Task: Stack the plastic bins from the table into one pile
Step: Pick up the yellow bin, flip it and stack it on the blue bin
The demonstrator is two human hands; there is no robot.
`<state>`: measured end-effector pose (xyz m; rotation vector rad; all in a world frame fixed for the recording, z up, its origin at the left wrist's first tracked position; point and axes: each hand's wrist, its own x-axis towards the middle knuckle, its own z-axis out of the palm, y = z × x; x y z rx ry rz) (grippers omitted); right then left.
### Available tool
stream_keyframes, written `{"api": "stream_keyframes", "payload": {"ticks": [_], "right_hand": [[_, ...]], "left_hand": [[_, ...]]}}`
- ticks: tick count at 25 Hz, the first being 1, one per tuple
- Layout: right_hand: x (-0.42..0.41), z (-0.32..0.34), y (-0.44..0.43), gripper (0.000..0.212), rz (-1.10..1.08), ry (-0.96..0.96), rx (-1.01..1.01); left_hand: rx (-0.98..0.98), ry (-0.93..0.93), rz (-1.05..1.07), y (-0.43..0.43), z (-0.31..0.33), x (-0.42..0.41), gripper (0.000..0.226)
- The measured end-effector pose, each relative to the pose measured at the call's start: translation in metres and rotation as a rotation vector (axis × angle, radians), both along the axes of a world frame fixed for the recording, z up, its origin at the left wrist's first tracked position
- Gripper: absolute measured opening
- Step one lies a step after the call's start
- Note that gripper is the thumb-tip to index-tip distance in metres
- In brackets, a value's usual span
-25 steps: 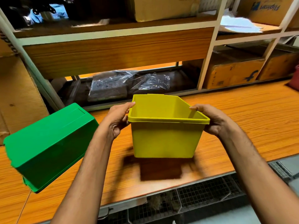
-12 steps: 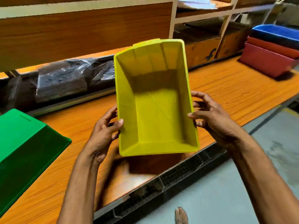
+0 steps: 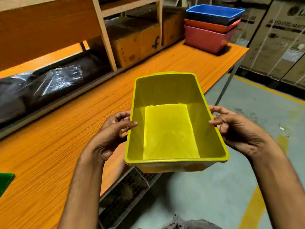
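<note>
While one green bin point(image 3: 5, 180) waits at the worktop point(image 3: 57, 146) left edge: left hand point(image 3: 112, 134) and right hand point(image 3: 237, 129) clamped on yellow bin point(image 3: 171, 123) rims, carried off the front edge; three-bin pile point(image 3: 209, 27) at far right corner. Roughly halfway, judging by that.

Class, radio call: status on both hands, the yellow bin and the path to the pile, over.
Left hand and right hand grip yellow bin by its long rims, open side up, off the table. Pile at far end: blue on orange on pink. Tabletop between looks clear.
</note>
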<state>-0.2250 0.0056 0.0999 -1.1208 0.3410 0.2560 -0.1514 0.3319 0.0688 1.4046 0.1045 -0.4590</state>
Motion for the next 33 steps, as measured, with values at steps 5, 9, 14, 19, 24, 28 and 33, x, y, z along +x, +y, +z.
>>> {"api": "stream_keyframes", "payload": {"ticks": [5, 9, 14, 19, 24, 28, 33], "right_hand": [[-0.056, -0.026, -0.117, 0.059, -0.173, 0.128, 0.126], [-0.093, -0.043, -0.202, 0.047, -0.224, 0.18, 0.198], [-0.124, -0.068, -0.319, 0.059, -0.26, 0.24, 0.186], [-0.124, -0.07, -0.398, 0.049, -0.418, 0.159, 0.172], [-0.074, -0.086, -0.469, 0.052, -0.494, 0.169, 0.099], [-0.003, -0.091, -0.533, 0.068, -0.434, 0.135, 0.125], [0.088, -0.089, -0.615, 0.067, -0.462, 0.126, 0.094]], "left_hand": [[0.009, 0.123, -0.158, -0.124, -0.013, -0.013, 0.045], [-0.05, 0.206, -0.216, -0.226, -0.031, -0.025, 0.041], [-0.057, 0.243, -0.216, -0.361, -0.043, -0.037, 0.043], [-0.045, 0.175, -0.293, -0.456, -0.037, -0.028, 0.028], [0.033, 0.098, -0.312, -0.527, -0.042, 0.026, 0.026], [-0.001, 0.103, -0.283, -0.588, -0.047, 0.095, 0.023], [0.066, 0.039, -0.318, -0.66, -0.05, 0.183, 0.032]]}}
